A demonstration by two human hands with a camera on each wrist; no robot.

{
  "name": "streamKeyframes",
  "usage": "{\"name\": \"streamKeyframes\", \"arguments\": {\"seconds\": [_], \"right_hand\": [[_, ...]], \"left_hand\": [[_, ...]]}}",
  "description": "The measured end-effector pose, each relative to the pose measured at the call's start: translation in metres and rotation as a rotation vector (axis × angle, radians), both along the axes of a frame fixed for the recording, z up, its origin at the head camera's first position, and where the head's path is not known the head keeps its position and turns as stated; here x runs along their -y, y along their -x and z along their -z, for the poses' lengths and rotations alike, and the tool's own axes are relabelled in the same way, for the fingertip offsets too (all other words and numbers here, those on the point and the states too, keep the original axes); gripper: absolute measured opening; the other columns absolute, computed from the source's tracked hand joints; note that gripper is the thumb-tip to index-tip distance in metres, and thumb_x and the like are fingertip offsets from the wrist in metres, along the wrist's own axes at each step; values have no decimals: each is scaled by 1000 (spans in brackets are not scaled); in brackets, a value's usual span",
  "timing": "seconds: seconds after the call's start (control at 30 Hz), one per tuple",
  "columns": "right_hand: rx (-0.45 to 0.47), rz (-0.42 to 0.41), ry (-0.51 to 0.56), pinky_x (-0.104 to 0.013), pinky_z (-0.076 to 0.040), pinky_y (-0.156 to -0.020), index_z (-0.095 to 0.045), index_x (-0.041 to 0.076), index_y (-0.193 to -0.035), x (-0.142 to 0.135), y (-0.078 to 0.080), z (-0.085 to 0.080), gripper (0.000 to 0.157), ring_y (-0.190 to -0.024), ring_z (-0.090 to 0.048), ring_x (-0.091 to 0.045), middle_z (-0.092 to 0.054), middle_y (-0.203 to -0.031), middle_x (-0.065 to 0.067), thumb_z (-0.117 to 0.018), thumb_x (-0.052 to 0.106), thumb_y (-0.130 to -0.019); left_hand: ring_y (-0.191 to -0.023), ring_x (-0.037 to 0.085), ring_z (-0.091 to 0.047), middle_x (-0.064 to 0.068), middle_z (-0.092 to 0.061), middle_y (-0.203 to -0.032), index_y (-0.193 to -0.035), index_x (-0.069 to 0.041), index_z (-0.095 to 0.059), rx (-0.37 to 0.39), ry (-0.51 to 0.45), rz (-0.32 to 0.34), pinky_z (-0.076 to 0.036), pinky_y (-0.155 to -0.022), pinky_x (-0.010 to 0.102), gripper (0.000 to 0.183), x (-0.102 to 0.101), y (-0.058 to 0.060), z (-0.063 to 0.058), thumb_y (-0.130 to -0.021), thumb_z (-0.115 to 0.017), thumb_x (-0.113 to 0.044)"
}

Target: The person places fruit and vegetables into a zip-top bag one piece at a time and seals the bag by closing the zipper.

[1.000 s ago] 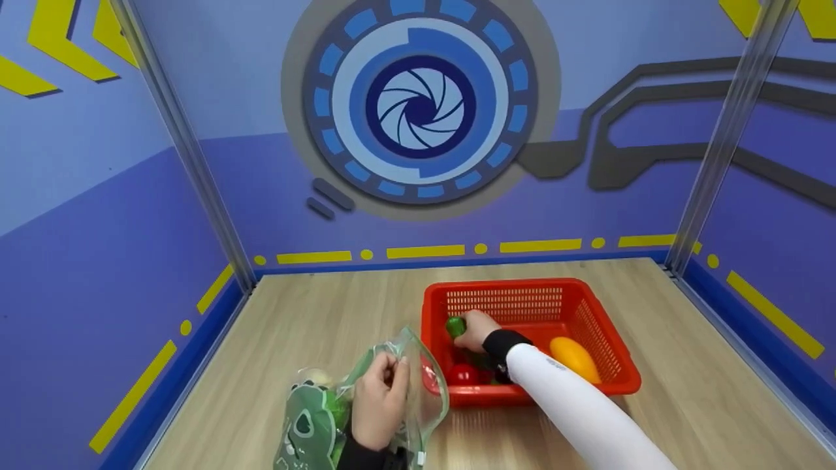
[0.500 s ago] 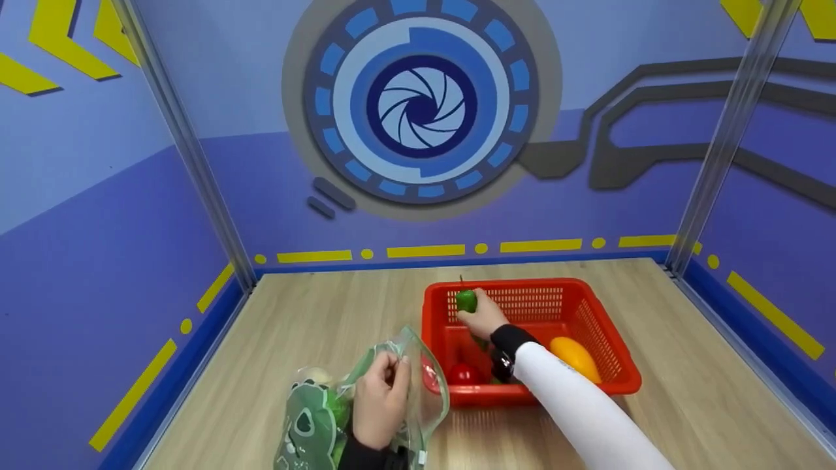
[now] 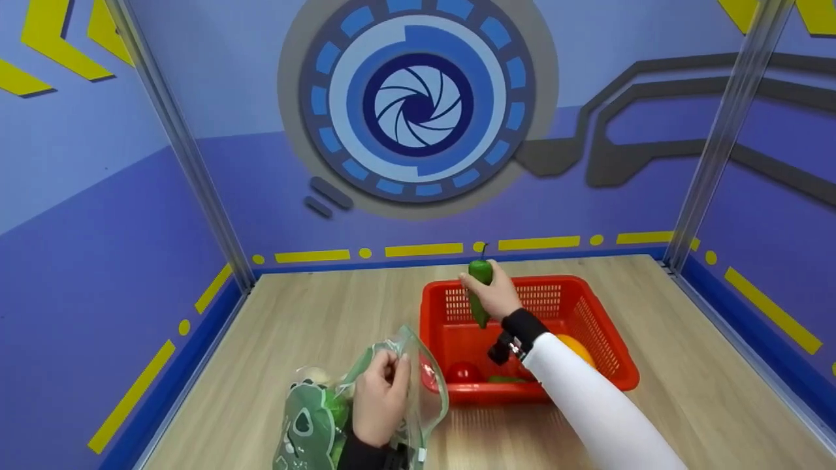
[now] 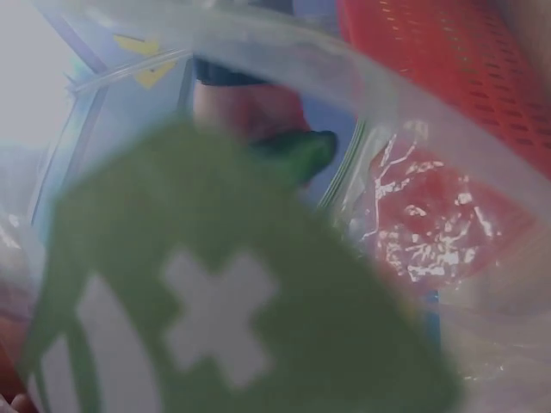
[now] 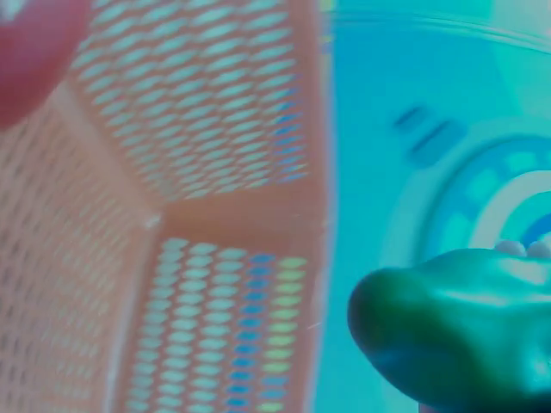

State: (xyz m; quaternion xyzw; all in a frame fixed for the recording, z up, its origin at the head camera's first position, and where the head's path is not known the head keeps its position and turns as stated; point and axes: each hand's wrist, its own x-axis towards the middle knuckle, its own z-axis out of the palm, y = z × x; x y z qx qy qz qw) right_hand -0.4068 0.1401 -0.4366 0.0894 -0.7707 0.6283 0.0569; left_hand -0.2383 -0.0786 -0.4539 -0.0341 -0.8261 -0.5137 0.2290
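Note:
My right hand (image 3: 498, 295) grips a long green chili pepper (image 3: 481, 271) by its upper part, stem up, above the back left of the red basket (image 3: 480, 391). The pepper looks large in the right wrist view, its blunt end (image 5: 430, 331) outside the basket's rim there. With thumb and fingers, my left hand (image 3: 381, 401) pinches the upper edge of a clear and green zip bag (image 3: 305, 424) just left of the basket. Round green and pale things show through the bag. Its green printed panel (image 4: 215, 301) covers much of the left wrist view.
Inside the basket lie a shiny red round fruit or vegetable (image 3: 464, 372), something green (image 3: 506, 378) at the front wall, and a yellow-orange fruit (image 3: 576, 349) partly behind the right forearm. Wooden tabletop (image 3: 326, 307) surrounds it, with blue-purple panels (image 3: 248, 196) behind and at both sides.
My right hand has lifted the pepper up out of the basket, moving slightly right and away, so its whole length now shows. The left hand keeps its grip on the bag, unmoved.

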Motion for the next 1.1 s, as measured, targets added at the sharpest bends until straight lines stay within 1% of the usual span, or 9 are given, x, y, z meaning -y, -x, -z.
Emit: {"name": "streamKeyframes", "arguments": {"seconds": [0.17, 0.3, 0.43, 0.6, 0.7, 0.77, 0.87, 1.0, 1.1], "right_hand": [[-25, -76, 75, -31, -56, -74, -58, 4, -113, 9, -23, -19, 29, -80, -66, -17, -68, -87, -3, -69, 27, -99], [-15, -146, 156, -33, -58, -76, -58, 4, -111, 21, -46, -24, 25, -79, -68, -19, -69, -85, -3, -68, 25, -100], [48, -198, 263, -36, -59, -79, -56, 4, -114, 37, -69, -16, 27, -80, -68, -21, -70, -86, -3, -67, 24, -100], [70, -278, 298, -37, -58, -86, -48, -1, -124, 59, -89, 6, 32, -88, -69, -19, -69, -96, -5, -61, 20, -103], [57, -355, 292, -36, -53, -89, -42, -5, -129, 70, -98, 21, 34, -96, -64, -18, -66, -108, -10, -54, 11, -102], [61, -397, 267, -36, -51, -89, -40, -5, -131, 76, -103, 30, 37, -98, -60, -18, -62, -113, -12, -51, 5, -97], [64, -440, 182, -33, -47, -88, -39, -2, -131, 82, -109, 41, 43, -100, -52, -18, -55, -116, -11, -51, 0, -90], [52, -506, 65, -27, -46, -92, -38, -1, -133, 88, -114, 49, 44, -109, -52, -21, -52, -126, -14, -56, -1, -93], [14, -556, -12, -21, -45, -95, -40, -3, -136, 92, -115, 51, 42, -112, -54, -15, -54, -132, -19, -57, 0, -98]], "left_hand": [[-60, 4, -40, -5, -41, -68, -81, -11, -50, 23, 0, 1, -33, -57, 20, 22, 0, 0, -2, -99, -63, -11], [-60, 5, -41, -5, -42, -68, -81, -11, -50, 30, 1, 1, -34, -57, 20, 23, 0, 1, -3, -99, -63, -11], [-58, 4, -40, -6, -42, -68, -80, -12, -49, 24, 7, 7, -33, -55, 20, 24, 1, 2, -2, -100, -63, -11], [-54, 0, -35, -9, -38, -64, -78, -12, -48, -50, 27, 7, -30, -54, 18, 26, 1, 3, 0, -99, -64, -10], [-54, 0, -34, -9, -37, -65, -79, -12, -48, -55, 16, 15, -30, -54, 19, 26, 1, 3, -1, -101, -63, -13], [-55, 0, -34, -8, -37, -66, -80, -12, -48, -45, 9, 16, -30, -55, 19, 26, 1, 2, -1, -101, -63, -14], [-55, 0, -33, -8, -36, -66, -80, -12, -49, -58, 10, 5, -30, -54, 19, 25, 1, 1, -1, -101, -63, -15], [-55, -1, -33, -10, -36, -66, -80, -12, -50, -109, 21, -1, -29, -54, 18, 24, 0, -1, -1, -99, -64, -12], [-56, -2, -31, -11, -35, -65, -79, -12, -50, -132, 21, 5, -29, -55, 18, 25, -2, -3, -2, -99, -64, -11]]}}
